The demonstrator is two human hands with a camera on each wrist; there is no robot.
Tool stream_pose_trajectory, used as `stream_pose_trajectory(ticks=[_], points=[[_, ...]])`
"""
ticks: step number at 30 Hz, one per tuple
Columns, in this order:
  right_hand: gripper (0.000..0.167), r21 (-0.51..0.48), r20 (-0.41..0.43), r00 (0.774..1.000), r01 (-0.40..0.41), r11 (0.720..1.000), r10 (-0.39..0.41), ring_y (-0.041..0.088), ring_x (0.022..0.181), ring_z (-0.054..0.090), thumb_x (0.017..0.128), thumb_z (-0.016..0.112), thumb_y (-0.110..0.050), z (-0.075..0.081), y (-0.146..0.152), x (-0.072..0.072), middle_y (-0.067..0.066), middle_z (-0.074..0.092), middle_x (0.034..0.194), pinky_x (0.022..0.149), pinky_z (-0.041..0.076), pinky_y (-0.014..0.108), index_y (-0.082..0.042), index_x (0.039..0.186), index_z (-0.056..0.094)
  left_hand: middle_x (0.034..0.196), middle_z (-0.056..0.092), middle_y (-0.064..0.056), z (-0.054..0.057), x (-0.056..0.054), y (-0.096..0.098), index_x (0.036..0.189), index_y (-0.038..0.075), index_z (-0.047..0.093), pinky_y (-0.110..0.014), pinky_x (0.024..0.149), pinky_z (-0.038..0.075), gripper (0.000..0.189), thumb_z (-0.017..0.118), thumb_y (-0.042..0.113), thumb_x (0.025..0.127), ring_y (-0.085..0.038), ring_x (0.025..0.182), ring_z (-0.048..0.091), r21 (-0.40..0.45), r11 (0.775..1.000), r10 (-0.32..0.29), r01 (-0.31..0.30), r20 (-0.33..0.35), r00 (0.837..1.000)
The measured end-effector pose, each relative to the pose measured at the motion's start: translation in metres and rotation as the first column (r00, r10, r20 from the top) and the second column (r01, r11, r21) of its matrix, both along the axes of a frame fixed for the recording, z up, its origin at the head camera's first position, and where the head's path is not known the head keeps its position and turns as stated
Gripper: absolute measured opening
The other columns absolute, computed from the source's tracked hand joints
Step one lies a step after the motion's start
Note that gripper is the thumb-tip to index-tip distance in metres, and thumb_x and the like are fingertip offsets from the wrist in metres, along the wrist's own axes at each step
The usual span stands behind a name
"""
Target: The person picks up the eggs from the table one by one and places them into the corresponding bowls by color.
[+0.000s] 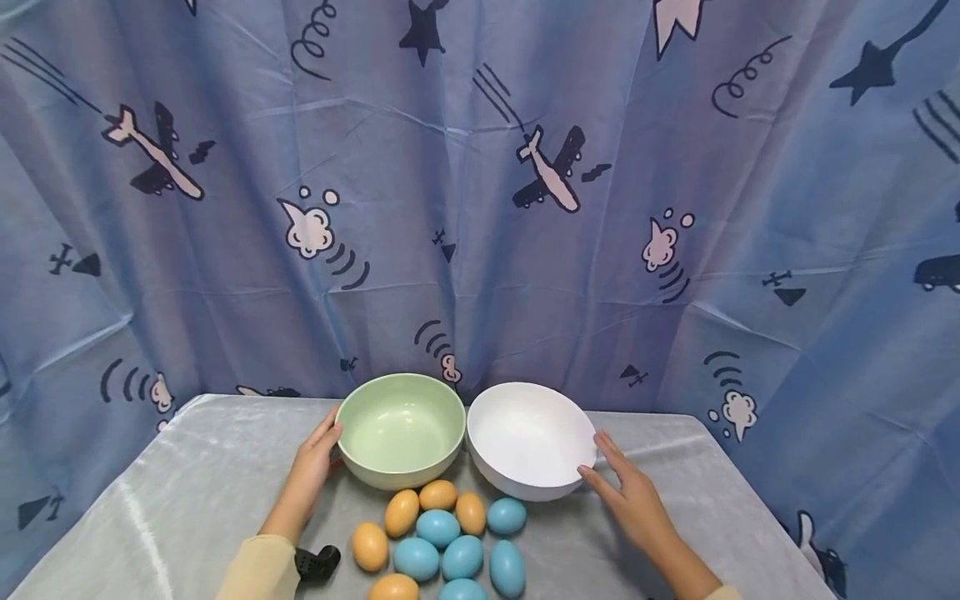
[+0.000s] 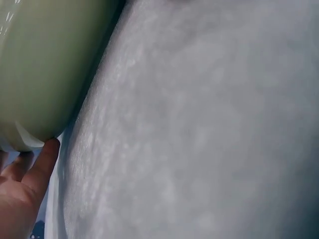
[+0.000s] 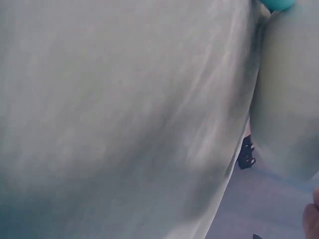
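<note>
Green bowl & white bowl appar. placed, 11 & 1 o'clock of orange eggs & blue eggs — none inside, handling presum. left. L hand, R hand: fingers extended, bowls touched, nothing gripped.

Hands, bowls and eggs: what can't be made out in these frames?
Head: lowest orange egg and lowest blue egg, cut by the bottom edge; full egg count unclear.
Left wrist: green bowl, cut by the top and left edges; left hand, cut by the left and bottom edges.
Right wrist: right hand, mostly beyond the right edge; grip unreadable there.
</note>
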State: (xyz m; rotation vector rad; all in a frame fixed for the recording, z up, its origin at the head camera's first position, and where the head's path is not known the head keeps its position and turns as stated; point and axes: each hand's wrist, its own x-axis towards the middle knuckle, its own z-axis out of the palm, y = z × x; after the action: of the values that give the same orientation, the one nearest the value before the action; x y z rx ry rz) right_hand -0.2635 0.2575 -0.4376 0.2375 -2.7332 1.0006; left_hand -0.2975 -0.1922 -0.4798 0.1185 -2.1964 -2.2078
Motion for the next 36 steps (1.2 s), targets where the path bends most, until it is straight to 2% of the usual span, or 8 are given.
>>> stream_pose_trajectory(ticks=[5,8,12,14,17,21,29,36], points=[[0.069,-0.023,-0.035,0.999,-0.006,1.0,0.005,0.037,0.146,0.034,0.097,0.062,-0.042,0.004,-0.008,0.007,0.012,0.034,0.16,0.114,0.03,0.054,-0.004,0.151,0.041,0.169,0.008,-0.008,-0.002,-0.001,0.001,0.161,0.018,0.013,-0.061,0.119,0.024,0.057,0.032,0.034,0.11,-0.035,0.154,0.012,0.024,1.0,0.005,-0.005,-0.006,1.0],[0.067,-0.038,-0.061,0.998,-0.012,0.999,0.009,0.033,0.145,0.036,0.095,0.065,-0.041,0.005,-0.012,0.013,0.01,0.038,0.158,0.115,0.031,0.04,-0.006,0.149,0.045,0.169,0.008,-0.007,-0.003,-0.001,0.002,0.161,0.018,0.014,-0.061,0.119,0.023,0.056,0.032,0.034,0.11,-0.034,0.154,0.011,0.037,0.999,0.015,-0.015,-0.008,1.0],[0.065,-0.085,-0.086,0.996,-0.018,0.996,0.011,-0.003,0.141,0.031,0.093,0.069,-0.039,0.002,-0.016,0.02,0.009,0.043,0.156,0.108,0.023,0.003,-0.009,0.148,0.048,0.169,0.009,-0.006,-0.004,-0.001,0.003,0.161,0.019,0.015,-0.06,0.12,0.022,0.056,0.033,0.035,0.11,-0.034,0.154,0.013,0.047,0.999,0.022,-0.022,-0.007,1.0],[0.063,-0.107,-0.11,0.994,-0.021,0.994,0.009,-0.02,0.132,0.024,0.093,0.07,-0.037,0.0,-0.018,0.023,0.009,0.046,0.154,0.101,0.015,-0.006,-0.01,0.147,0.05,0.169,0.01,-0.007,-0.004,-0.001,0.004,0.161,0.019,0.015,-0.059,0.12,0.022,0.057,0.033,0.035,0.11,-0.035,0.154,0.014,0.051,0.998,0.023,-0.022,-0.008,1.0],[0.059,-0.138,-0.176,0.984,-0.054,0.989,0.029,-0.032,0.124,0.022,0.092,0.071,-0.029,-0.001,-0.022,0.029,0.011,0.05,0.151,0.1,0.018,-0.006,-0.008,0.144,0.053,0.169,0.009,-0.007,-0.004,-0.001,0.006,0.161,0.018,0.014,-0.06,0.12,0.021,0.057,0.033,0.035,0.11,-0.035,0.154,0.013,0.051,0.999,0.017,-0.017,-0.011,1.0],[0.056,-0.156,-0.234,0.971,-0.092,0.983,0.054,-0.027,0.128,0.029,0.091,0.072,-0.021,0.0,-0.027,0.038,0.011,0.053,0.147,0.1,0.021,-0.005,-0.008,0.142,0.055,0.169,0.01,-0.006,-0.005,-0.001,0.007,0.161,0.018,0.015,-0.06,0.121,0.02,0.057,0.033,0.035,0.11,-0.034,0.154,0.012,0.051,0.999,0.021,-0.021,-0.01,1.0],[0.055,-0.192,-0.158,0.986,-0.078,0.978,0.048,-0.023,0.129,0.031,0.092,0.072,-0.023,0.01,-0.037,0.054,-0.002,0.052,0.149,0.1,0.023,-0.003,-0.016,0.144,0.054,0.169,0.009,-0.004,-0.007,-0.001,0.007,0.161,0.018,0.014,-0.057,0.123,0.017,0.059,0.033,0.038,0.109,-0.03,0.155,0.008,0.063,0.997,0.05,-0.05,-0.004,0.999],[0.053,-0.266,-0.177,0.98,-0.133,0.955,0.087,-0.022,0.128,0.035,0.091,0.072,-0.015,0.007,-0.04,0.058,0.011,0.053,0.147,0.1,0.026,-0.002,-0.005,0.14,0.056,0.168,0.01,-0.005,-0.005,0.0,0.007,0.161,0.018,0.015,-0.057,0.122,0.02,0.058,0.033,0.038,0.109,-0.032,0.155,0.012,0.082,0.995,0.061,-0.061,0.002,0.998]])
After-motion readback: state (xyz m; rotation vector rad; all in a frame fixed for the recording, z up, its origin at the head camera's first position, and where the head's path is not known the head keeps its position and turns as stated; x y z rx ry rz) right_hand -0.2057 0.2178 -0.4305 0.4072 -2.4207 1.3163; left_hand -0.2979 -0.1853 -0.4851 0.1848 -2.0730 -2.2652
